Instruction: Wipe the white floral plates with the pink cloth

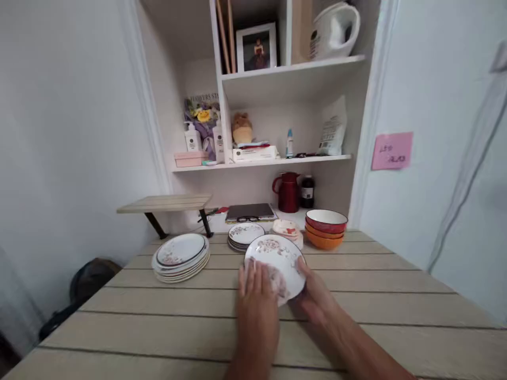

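Observation:
My right hand [315,295] grips a round white plate [287,258] by its right edge, thumb on top and fingers beneath. The plate has a dark rim and a floral print, and it is tilted toward me above the table. My left hand [257,295] presses on its lower left part with fingers stretched forward. A pale pinkish cloth [278,282] seems to lie under these fingers; blur and the print hide its outline. Just behind the plate stands a stack of small floral plates [246,232].
Larger plates [182,258] are stacked at left by a small raised wooden stand [166,203]. Pinkish-white dishes [287,228] and red and orange bowls [325,229] stand behind at right. Further back are a dark laptop [250,211], a red jug [288,192] and a dark bottle [307,191].

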### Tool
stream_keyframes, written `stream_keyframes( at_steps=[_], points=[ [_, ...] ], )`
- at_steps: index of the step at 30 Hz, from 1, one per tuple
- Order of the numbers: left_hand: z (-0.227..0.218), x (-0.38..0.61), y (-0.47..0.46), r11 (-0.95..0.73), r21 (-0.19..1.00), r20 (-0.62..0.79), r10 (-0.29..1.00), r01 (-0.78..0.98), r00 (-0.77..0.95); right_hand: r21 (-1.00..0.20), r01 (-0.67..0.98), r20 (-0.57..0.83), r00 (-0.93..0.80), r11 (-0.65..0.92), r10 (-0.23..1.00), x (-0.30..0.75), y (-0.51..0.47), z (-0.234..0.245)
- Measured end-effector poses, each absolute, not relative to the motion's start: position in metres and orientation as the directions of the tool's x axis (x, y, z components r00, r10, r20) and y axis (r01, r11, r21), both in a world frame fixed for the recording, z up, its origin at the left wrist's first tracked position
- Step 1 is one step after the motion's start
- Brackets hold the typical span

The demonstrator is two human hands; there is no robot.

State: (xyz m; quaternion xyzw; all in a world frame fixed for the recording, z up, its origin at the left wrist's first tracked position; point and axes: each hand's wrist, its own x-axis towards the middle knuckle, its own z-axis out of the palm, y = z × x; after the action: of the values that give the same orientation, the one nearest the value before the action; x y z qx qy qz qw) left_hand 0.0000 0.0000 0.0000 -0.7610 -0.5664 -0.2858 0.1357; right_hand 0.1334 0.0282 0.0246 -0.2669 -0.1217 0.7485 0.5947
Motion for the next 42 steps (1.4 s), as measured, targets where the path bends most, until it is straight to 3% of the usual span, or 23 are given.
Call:
stream_keyframes(
  at_steps=[3,6,11,14,18,22,26,31,33,38,42],
  points=[
    [-0.002,0.012,-0.004,-0.472,0.101,0.591,0.737,0.876,0.329,-0.545,-0.775,-0.252,-0.211,-0.319,0.944,0.136,0.022,0.026],
    [0.002,0.005,-0.002,-0.498,0.124,0.563,0.748,0.858,0.352,-0.583,-0.736,-0.246,-0.244,-0.344,0.938,0.132,0.018,0.025],
    [0.009,-0.026,0.017,-0.21,0.191,0.511,0.855,0.959,0.085,-0.63,-0.738,-0.275,-0.081,-0.243,0.958,0.122,0.021,0.016],
    [0.003,-0.025,0.02,-0.179,0.19,0.503,0.862,0.965,0.061,-0.623,-0.738,-0.27,-0.106,-0.257,0.957,0.122,0.023,0.01],
    [-0.003,-0.004,0.007,-0.404,0.182,0.538,0.804,0.896,0.254,-0.621,-0.699,-0.275,-0.231,-0.356,0.933,0.122,0.02,0.011],
    [0.004,-0.002,-0.002,-0.586,0.175,0.565,0.718,0.791,0.407,-0.609,-0.705,-0.273,-0.244,-0.364,0.931,0.116,0.014,0.013],
    [0.01,-0.023,0.005,-0.388,0.239,0.554,0.808,0.89,0.203,-0.621,-0.683,-0.286,-0.26,-0.385,0.922,0.101,0.007,0.009],
    [0.003,-0.021,0.01,-0.26,0.243,0.598,0.799,0.935,0.067,-0.604,-0.686,-0.291,-0.285,-0.407,0.913,0.096,0.006,0.007],
    [0.0,-0.012,0.008,-0.312,0.229,0.603,0.789,0.922,0.117,-0.575,-0.701,-0.279,-0.318,-0.423,0.906,0.101,0.008,0.008],
    [0.004,-0.006,-0.001,-0.59,0.144,0.554,0.713,0.794,0.43,-0.517,-0.731,-0.265,-0.357,-0.445,0.895,0.111,0.014,0.009],
    [0.008,-0.019,0.002,-0.446,0.187,0.552,0.784,0.875,0.282,-0.596,-0.68,-0.263,-0.337,-0.427,0.904,0.105,0.009,0.01]
  ],
)
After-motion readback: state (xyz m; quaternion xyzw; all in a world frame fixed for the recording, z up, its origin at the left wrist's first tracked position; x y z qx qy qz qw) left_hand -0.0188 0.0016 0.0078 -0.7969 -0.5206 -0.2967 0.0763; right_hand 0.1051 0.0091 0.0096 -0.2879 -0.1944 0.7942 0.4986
